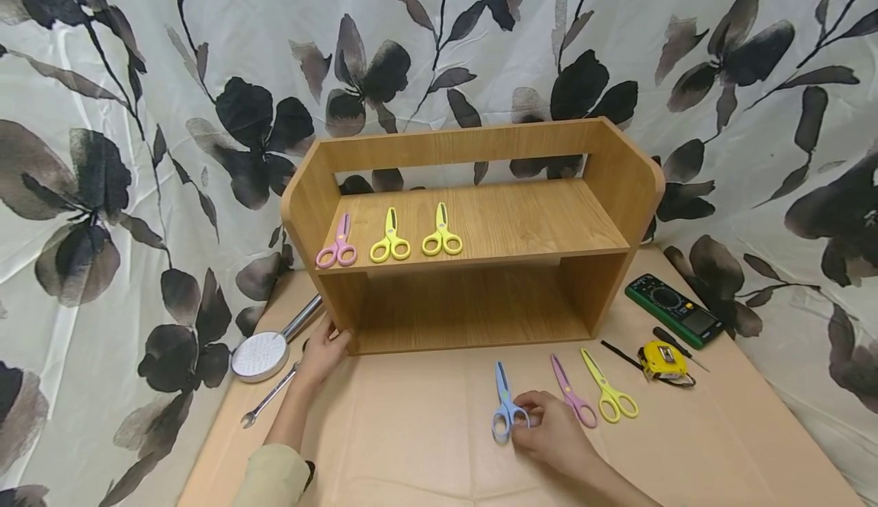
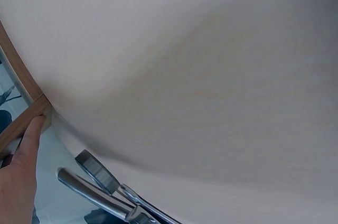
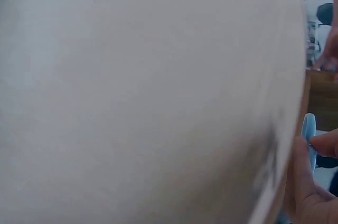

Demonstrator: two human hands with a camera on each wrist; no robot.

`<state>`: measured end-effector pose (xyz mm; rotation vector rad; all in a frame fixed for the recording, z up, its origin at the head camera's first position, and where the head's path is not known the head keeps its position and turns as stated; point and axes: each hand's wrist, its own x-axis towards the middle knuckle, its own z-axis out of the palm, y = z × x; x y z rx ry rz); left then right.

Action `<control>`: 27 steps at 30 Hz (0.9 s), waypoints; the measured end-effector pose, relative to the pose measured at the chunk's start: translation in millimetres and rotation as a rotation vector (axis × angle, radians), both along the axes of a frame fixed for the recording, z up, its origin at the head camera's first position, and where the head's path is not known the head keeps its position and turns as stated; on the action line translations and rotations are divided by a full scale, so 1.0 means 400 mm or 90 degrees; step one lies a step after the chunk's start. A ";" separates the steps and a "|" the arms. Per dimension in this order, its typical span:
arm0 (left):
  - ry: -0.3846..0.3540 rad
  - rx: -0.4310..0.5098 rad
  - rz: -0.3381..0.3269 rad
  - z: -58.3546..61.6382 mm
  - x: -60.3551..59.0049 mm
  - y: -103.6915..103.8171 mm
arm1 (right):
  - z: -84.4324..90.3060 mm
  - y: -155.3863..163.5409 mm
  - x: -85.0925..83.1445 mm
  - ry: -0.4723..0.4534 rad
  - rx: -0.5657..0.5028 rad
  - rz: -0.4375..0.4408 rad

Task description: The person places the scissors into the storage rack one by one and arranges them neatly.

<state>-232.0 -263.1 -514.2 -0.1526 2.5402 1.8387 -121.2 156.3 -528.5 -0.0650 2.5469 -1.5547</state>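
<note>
The right hand (image 1: 552, 434) was placed at the near edge of the table (image 1: 411, 431), its fingers curled onto the handle rings of the blue scissors (image 1: 504, 404), which lay flat on the table. The grip was confirmed by the right wrist view, where a thumb and finger were seen pinched on the blue handle (image 3: 309, 134). The scissors' long axis ran away from the person, rings near and blades pointed toward the shelf (image 1: 473, 240). They lay directly under the right hand's fingertips; the left hand was well apart from them, so the right was much the nearer.

Just to the right, pink scissors (image 1: 575, 393) and yellow scissors (image 1: 607, 389) were laid in the same row, rings near, blades angled up and leftward. Three pairs were thus counted on the table: one blue, one pink, one yellow.

The left hand (image 1: 322, 354) was rested against the lower left corner of the shelf, fingers fairly straight and nothing held. Beside it were a wrench (image 1: 270, 396) and a shower head (image 1: 264, 351). To the right were seen a tape measure (image 1: 661, 362), a multimeter (image 1: 675, 310) and what seemed two dark probes or screwdrivers.

Farther off, on the shelf's upper board, three more pairs were laid in a row with their rings toward the front edge: one pink (image 1: 338, 244) and two yellow (image 1: 391, 239) (image 1: 442, 234). Six pairs were counted in all.
</note>
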 end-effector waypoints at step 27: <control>0.008 -0.035 0.004 -0.008 -0.003 -0.003 | 0.486 0.025 -0.092 0.198 -0.006 0.096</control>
